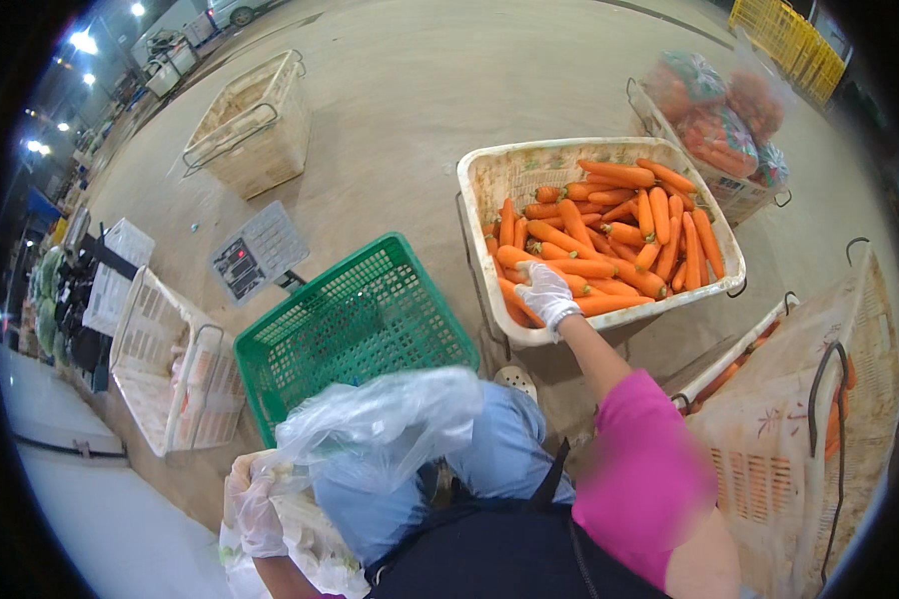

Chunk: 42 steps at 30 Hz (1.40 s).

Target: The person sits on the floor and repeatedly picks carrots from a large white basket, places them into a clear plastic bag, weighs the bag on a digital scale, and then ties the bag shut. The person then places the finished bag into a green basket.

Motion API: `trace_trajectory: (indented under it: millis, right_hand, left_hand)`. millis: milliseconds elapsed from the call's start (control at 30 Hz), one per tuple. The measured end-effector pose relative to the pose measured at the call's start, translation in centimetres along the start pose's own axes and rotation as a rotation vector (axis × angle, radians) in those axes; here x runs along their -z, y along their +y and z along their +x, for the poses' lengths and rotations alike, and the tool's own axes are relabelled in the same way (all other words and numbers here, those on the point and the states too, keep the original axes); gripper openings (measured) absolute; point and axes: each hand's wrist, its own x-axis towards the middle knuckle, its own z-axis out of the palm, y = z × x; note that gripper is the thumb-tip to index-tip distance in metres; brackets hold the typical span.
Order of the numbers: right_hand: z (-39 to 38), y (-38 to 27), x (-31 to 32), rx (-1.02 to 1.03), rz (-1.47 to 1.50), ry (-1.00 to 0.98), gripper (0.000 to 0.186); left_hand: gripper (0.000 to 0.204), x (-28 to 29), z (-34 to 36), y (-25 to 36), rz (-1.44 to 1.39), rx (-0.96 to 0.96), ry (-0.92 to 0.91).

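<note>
My gloved right hand (549,296) reaches into a white crate (726,285) heaped with orange carrots (624,235). Its fingers curl over a carrot (575,286) near the crate's front left corner, partly hiding it. Down at the lower left, my gloved left hand (258,511) grips the edge of a clear plastic bag (385,419). The bag spreads across my lap and over the near rim of a green perforated basket (345,319). No contents show in that basket. More thin white plastic (305,539) lies beneath my left hand.
A scale with a keypad (260,250) stands beyond the green basket. White crates stand at the left (175,369) and far left (255,130). Bagged carrots (714,135) sit on a crate behind the carrots. Tall crates (769,479) crowd my right side.
</note>
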Motion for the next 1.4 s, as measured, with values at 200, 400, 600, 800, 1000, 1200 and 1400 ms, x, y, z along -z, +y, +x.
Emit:
trace_trajectory:
  millis: [200, 400, 600, 800, 1000, 1200, 1400]
  right_hand:
    - [7.6, 7.3, -5.2, -0.002, -0.830, -0.127, 0.072]
    - [10.2, 7.9, -0.3, -0.240, -0.508, -0.343, 0.049]
    - [8.5, 8.5, 3.3, -0.368, -0.296, -0.533, 0.068]
    - [7.2, 5.6, -1.1, -0.353, -0.567, -0.467, 0.071]
    - [9.4, 5.4, -0.3, -0.431, -0.611, -0.803, 0.074]
    - [6.9, 6.9, 1.1, -0.767, -0.085, -0.727, 0.069]
    - [1.8, 1.0, 7.1, -0.519, 0.548, -0.344, 0.061]
  left_hand:
    - [0.020, -4.0, 6.3, -1.6, -0.046, -0.058, 0.057]
    - [0.009, -7.8, 10.0, -2.2, 0.027, -0.006, 0.082]
    - [0.012, -10.2, 11.1, -0.9, -0.022, 0.097, 0.137]
    - [0.015, -11.1, 10.9, -0.5, -0.012, -0.072, 0.180]
    - [0.013, -10.5, 11.7, -1.5, -0.041, -0.091, 0.234]
    - [0.014, -10.1, 12.1, -2.3, -0.177, -0.090, 0.268]
    - [0.016, -9.9, 12.1, -2.4, -0.271, -0.082, 0.321]
